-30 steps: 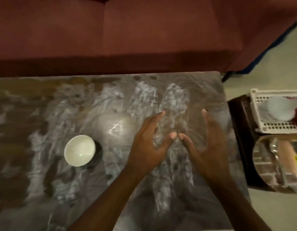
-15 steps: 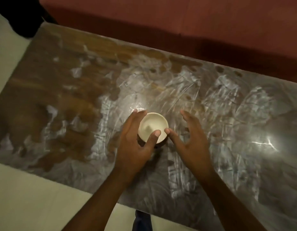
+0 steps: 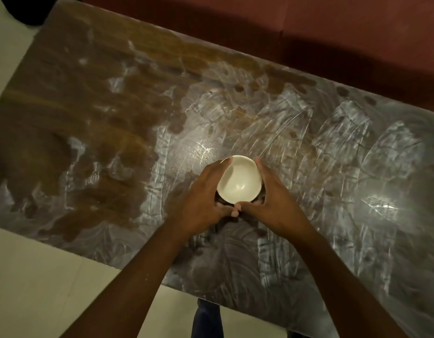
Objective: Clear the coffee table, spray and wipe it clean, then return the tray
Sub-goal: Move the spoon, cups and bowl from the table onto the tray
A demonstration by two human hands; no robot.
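Note:
A small white bowl (image 3: pixel 239 182) sits near the middle of the glossy, streaky coffee table (image 3: pixel 113 123). My left hand (image 3: pixel 202 200) wraps its left side, fingers curled up to the rim. My right hand (image 3: pixel 272 198) cups its right side the same way. The two thumbs meet just below the bowl on the near side. The bowl looks empty inside. Whether it rests on the table or is lifted off it I cannot tell.
A dark red sofa (image 3: pixel 333 32) runs along the table's far edge. Pale floor (image 3: pixel 40 289) lies on the near left. A dark object (image 3: pixel 28 8) sits on the floor at the top left corner. My trouser leg (image 3: pixel 206 318) shows below the table edge.
The view swung left, away from the side stand with the tray. Both hands went from hovering open over the table to closing round the white bowl.

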